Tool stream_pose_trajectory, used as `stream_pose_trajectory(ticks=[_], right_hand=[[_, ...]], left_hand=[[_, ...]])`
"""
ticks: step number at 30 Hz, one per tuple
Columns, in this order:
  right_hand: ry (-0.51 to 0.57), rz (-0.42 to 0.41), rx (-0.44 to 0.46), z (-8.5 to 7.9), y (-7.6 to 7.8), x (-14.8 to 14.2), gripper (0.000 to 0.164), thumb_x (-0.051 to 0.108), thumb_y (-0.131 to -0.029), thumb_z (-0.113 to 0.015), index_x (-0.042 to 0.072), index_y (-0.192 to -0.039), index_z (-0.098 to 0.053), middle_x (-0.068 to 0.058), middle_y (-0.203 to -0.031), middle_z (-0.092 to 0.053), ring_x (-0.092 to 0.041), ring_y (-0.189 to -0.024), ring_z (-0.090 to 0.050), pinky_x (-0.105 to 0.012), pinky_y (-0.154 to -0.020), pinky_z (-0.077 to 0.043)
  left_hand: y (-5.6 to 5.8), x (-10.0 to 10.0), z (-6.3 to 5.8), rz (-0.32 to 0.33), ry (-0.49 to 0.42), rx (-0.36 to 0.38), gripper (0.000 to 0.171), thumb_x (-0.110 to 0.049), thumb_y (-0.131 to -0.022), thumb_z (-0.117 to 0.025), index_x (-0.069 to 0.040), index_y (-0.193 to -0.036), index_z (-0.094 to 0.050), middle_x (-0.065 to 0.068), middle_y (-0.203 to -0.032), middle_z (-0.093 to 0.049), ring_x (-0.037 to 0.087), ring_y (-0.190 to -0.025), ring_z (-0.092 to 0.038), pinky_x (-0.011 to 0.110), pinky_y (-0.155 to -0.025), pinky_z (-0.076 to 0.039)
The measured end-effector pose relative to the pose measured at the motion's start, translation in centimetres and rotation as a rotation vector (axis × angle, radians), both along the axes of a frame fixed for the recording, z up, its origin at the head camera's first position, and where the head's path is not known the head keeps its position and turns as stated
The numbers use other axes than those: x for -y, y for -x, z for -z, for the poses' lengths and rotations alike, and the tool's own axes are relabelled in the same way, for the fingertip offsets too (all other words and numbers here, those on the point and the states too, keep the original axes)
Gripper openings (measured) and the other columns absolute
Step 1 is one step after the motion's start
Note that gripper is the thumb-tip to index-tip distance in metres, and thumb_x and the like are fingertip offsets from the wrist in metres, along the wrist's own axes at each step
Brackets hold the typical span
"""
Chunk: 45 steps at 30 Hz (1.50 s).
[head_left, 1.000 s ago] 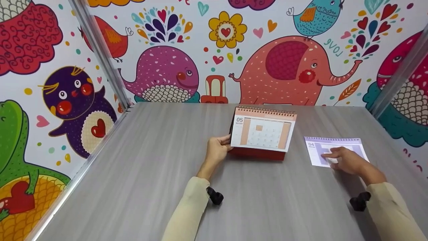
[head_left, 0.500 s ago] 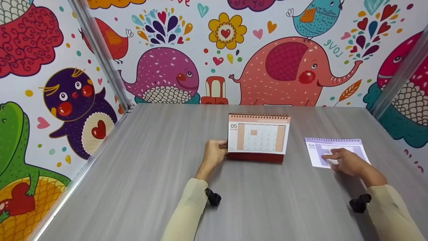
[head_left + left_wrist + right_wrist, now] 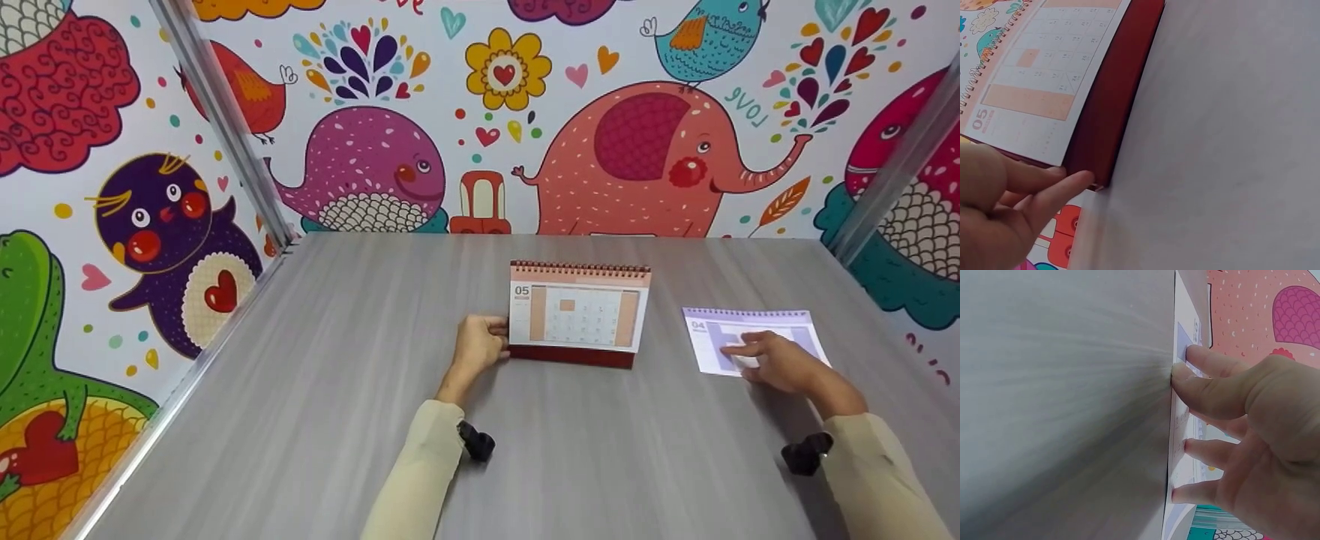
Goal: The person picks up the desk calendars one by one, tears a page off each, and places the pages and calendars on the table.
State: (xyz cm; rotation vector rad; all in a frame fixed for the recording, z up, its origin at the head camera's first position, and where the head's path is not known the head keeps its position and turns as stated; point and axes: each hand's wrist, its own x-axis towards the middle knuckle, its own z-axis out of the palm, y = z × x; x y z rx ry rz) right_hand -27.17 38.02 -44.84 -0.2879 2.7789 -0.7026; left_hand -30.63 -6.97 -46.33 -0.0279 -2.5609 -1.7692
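Note:
A desk calendar [image 3: 574,319] with an orange "05" page and a dark red stand is upright near the table's middle. My left hand [image 3: 480,346] holds it by the lower left side. In the left wrist view, fingertips [image 3: 1085,179] lie at the bottom corner of the red stand [image 3: 1107,118], close beside the page edge. To the right, a purple-and-white "04" calendar sheet [image 3: 709,352] with a perforated top edge lies flat. My right hand [image 3: 787,364] rests spread fingertips on it. Seen from the right wrist, the thumb [image 3: 1207,391] touches the sheet's near edge.
The grey wood-look table [image 3: 337,360] carries both items. Walls printed with cartoon animals stand behind and at the sides, with a metal corner post [image 3: 232,135] at the left. Black cameras [image 3: 476,442] sit on both wrists.
The desk calendar has come down and slightly left from a tilted pose, its stand now level, with my left hand moving along. My right hand and the purple sheet stay put.

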Motion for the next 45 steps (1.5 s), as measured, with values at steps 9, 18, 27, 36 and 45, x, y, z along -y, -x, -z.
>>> stream_pose_trajectory(ticks=[9, 18, 27, 36, 45], right_hand=[[-0.034, -0.011, -0.022, 0.2, 0.1, 0.4, 0.044, 0.004, -0.095, -0.057, 0.001, -0.138, -0.056, -0.042, -0.147, -0.036, -0.066, -0.133, -0.028, -0.078, -0.104, -0.029], [-0.019, -0.014, -0.015, 0.3, 0.1, 0.6, 0.045, 0.006, -0.095, -0.058, 0.002, -0.140, -0.054, -0.041, -0.149, -0.034, -0.066, -0.135, -0.026, -0.079, -0.106, -0.026], [-0.016, -0.019, -0.010, 0.2, -0.3, 0.3, 0.044, 0.006, -0.096, -0.057, 0.001, -0.140, -0.054, -0.043, -0.148, -0.034, -0.066, -0.134, -0.027, -0.079, -0.105, -0.026], [-0.052, 0.012, 0.003, -0.3, 0.1, 0.5, 0.045, 0.003, -0.092, -0.058, 0.001, -0.137, -0.056, -0.043, -0.146, -0.037, -0.065, -0.134, -0.029, -0.077, -0.105, -0.028], [-0.117, 0.002, -0.071, -0.3, 0.0, 2.0, 0.045, -0.004, -0.089, -0.059, -0.002, -0.134, -0.059, -0.043, -0.143, -0.041, -0.062, -0.131, -0.038, -0.072, -0.104, -0.037]], left_hand=[[0.0, -0.1, 0.1, -0.056, 0.020, -0.005, 0.035, 0.019, -0.079, -0.054, 0.008, -0.105, -0.075, 0.021, -0.095, -0.077, 0.017, -0.070, -0.068, 0.027, -0.055, -0.059], [-0.2, -0.3, 0.2, -0.088, -0.013, -0.017, 0.039, 0.019, -0.076, -0.050, 0.012, -0.107, -0.072, 0.023, -0.093, -0.076, 0.018, -0.072, -0.071, 0.025, -0.054, -0.059], [-0.1, -0.9, 0.1, -0.065, -0.055, 0.051, 0.036, 0.020, -0.080, -0.051, 0.010, -0.106, -0.073, 0.021, -0.090, -0.076, 0.012, -0.060, -0.061, 0.023, -0.054, -0.058], [0.1, -0.5, -0.1, -0.004, -0.007, 0.038, 0.035, 0.018, -0.078, -0.056, 0.010, -0.107, -0.073, 0.023, -0.097, -0.076, 0.010, -0.065, -0.061, 0.023, -0.058, -0.058], [-0.3, 1.1, 0.1, 0.022, 0.058, 0.046, 0.025, 0.010, -0.083, -0.067, 0.012, -0.107, -0.072, 0.025, -0.101, -0.075, 0.021, -0.084, -0.073, 0.024, -0.070, -0.060]])
